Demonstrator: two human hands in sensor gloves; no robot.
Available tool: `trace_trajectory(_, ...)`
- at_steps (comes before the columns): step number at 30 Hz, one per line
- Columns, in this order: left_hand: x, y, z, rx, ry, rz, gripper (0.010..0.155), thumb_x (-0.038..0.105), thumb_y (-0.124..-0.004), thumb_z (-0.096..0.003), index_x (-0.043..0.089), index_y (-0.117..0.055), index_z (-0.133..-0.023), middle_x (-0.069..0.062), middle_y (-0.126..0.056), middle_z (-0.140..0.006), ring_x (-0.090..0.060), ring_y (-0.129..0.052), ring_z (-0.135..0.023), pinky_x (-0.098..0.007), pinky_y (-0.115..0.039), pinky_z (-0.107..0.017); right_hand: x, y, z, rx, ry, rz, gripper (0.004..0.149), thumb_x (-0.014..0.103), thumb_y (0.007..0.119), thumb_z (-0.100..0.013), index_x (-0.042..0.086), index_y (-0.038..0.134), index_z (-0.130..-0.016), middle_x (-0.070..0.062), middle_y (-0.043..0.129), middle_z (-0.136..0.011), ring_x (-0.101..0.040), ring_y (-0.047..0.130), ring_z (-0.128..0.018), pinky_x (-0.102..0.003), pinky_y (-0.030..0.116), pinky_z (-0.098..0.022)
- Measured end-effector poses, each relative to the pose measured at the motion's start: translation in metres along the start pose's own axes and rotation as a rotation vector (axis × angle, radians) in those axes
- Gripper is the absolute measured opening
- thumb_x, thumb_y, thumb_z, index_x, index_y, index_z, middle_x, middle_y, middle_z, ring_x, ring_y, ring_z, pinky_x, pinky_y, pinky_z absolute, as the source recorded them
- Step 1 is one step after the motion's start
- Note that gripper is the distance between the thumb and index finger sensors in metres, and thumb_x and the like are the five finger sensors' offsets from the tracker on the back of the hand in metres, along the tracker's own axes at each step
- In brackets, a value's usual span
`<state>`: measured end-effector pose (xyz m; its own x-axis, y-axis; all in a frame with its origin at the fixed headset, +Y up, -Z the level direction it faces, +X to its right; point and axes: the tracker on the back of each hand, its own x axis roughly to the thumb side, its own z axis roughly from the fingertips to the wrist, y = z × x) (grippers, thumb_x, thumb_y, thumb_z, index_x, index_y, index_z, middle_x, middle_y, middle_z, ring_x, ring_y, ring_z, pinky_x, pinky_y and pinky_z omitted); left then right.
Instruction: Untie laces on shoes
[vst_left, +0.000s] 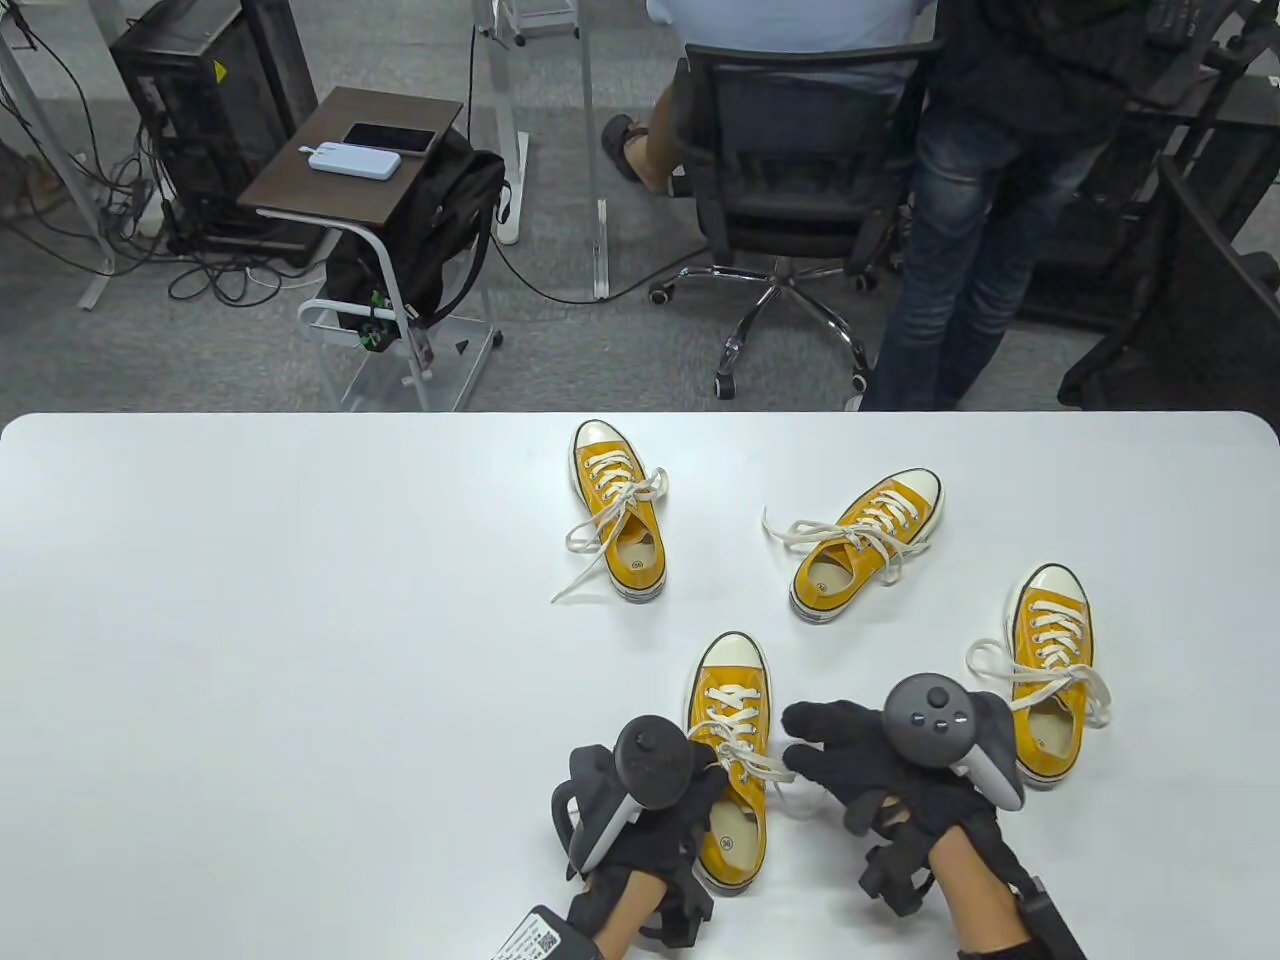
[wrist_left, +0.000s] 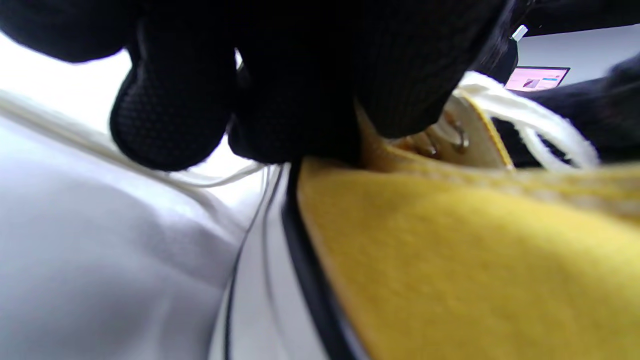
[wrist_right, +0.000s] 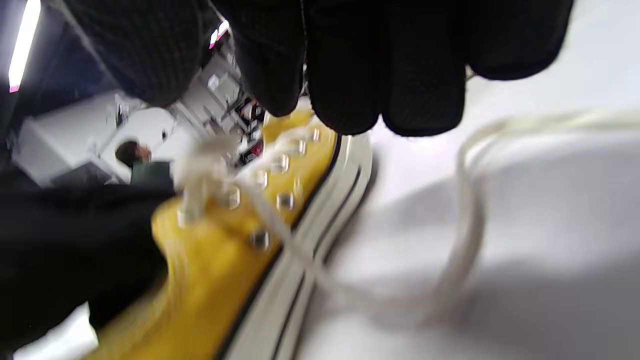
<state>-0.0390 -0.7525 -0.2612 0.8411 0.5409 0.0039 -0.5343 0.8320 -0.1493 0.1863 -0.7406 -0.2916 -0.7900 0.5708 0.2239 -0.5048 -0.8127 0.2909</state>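
Four yellow canvas shoes with white laces lie on the white table (vst_left: 300, 650). The nearest shoe (vst_left: 728, 770) points away from me. My left hand (vst_left: 700, 790) grips its left side; in the left wrist view the curled fingers (wrist_left: 280, 75) clamp the yellow upper (wrist_left: 450, 260). My right hand (vst_left: 800, 745) reaches in from the right with its fingers (wrist_right: 400, 65) spread beside the eyelets, holding nothing. A loose lace (wrist_right: 465, 225) trails off that shoe (wrist_right: 210, 260) onto the table under the right hand.
Three more shoes lie beyond: one at the back centre (vst_left: 620, 510), one tilted at the back right (vst_left: 865, 545), one close to my right wrist (vst_left: 1050, 670) with large lace loops. Past the table's far edge are an office chair (vst_left: 800, 170) and a standing person (vst_left: 990, 200).
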Motion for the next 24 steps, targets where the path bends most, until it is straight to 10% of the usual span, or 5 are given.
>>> trace_trajectory(3,-0.001,0.0,0.0,0.004,-0.008,0.012,0.04,0.049,-0.081,-0.045,0.03,-0.097,-0.077,-0.001,-0.106,-0.062,-0.031,-0.106,-0.05,-0.044,-0.087,-0.031,0.006,0.002,-0.001,-0.117,-0.051,0.117,0.037,0.042,0.086,-0.04,0.023,0.09,-0.072,-0.012,0.097,-0.077,-0.039,0.098,-0.061,-0.062,0.076,-0.051)
trace_trajectory(9,-0.003,0.003,0.0,-0.01,-0.015,0.049,0.049,0.056,-0.074,-0.0459,0.028,-0.097,-0.078,-0.003,-0.106,-0.063,-0.033,-0.105,-0.049,-0.046,-0.086,-0.031,-0.005,-0.01,0.004,-0.192,-0.003,-0.012,0.037,0.038,0.081,-0.044,0.02,0.083,-0.076,-0.016,0.091,-0.082,-0.041,0.096,-0.063,-0.063,0.074,-0.051)
trace_trajectory(16,-0.004,0.001,-0.001,-0.017,-0.016,0.056,0.046,0.053,-0.075,-0.0462,0.027,-0.096,-0.078,-0.004,-0.105,-0.063,-0.033,-0.104,-0.051,-0.046,-0.086,-0.032,0.007,0.015,-0.004,-0.028,-0.063,0.012,0.054,0.048,0.085,-0.04,0.018,0.081,-0.085,-0.019,0.087,-0.088,-0.044,0.092,-0.068,-0.065,0.071,-0.054)
trace_trajectory(24,0.002,0.0,0.002,-0.014,-0.002,0.009,0.043,0.048,-0.079,-0.0466,0.027,-0.094,-0.081,-0.004,-0.103,-0.065,-0.033,-0.104,-0.051,-0.046,-0.085,-0.033,0.007,-0.008,0.007,-0.251,-0.039,0.015,0.038,0.04,0.083,-0.043,0.021,0.082,-0.077,-0.017,0.09,-0.084,-0.041,0.096,-0.063,-0.062,0.074,-0.051)
